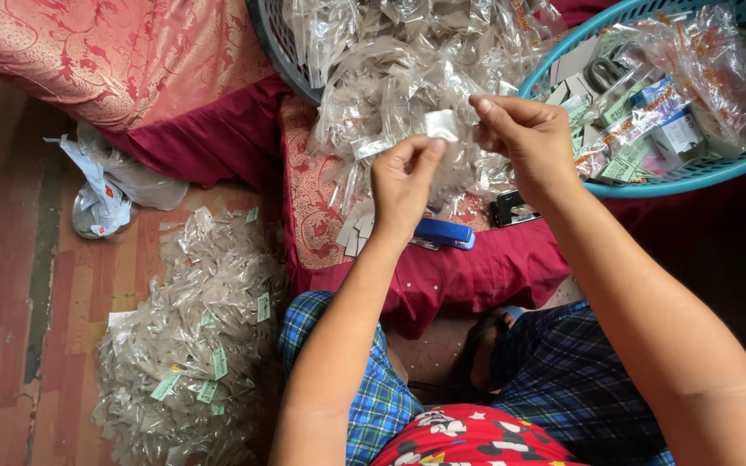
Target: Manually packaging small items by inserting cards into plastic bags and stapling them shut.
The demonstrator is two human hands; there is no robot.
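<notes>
The left hand (403, 185) and the right hand (524, 138) are up in the middle of the view, close together. Between them is a small clear bag (442, 125). The left hand has its fingers curled, and its thumb and first finger pinch the bag's lower left edge. The right hand pinches the bag's right edge with its fingertips, the other fingers bent in. So both hands are closed on the same little bag, and neither is nearer; the bag sits right in the gap, up and right of the left hand, just left of the right hand. It looks stretched sideways from hand to hand, tilted a bit, though it is see-through and hard to make out well.

Both arms reach up from the bottom of the view, the left one straight, the right one slanting in from the lower right corner.

Just under the left hand lies a blue stapler (444, 233) on a dark red cloth (477, 276). A black clip-like thing (511, 209) is beside it, under the right hand. Behind the hands is a heap of clear bags (390, 78) spilling from a dark basket (274, 47). To the right is a teal basket (701, 173) with filled packets. On the floor (10, 259) at left is another pile of bags (187, 345) with small green tags.
</notes>
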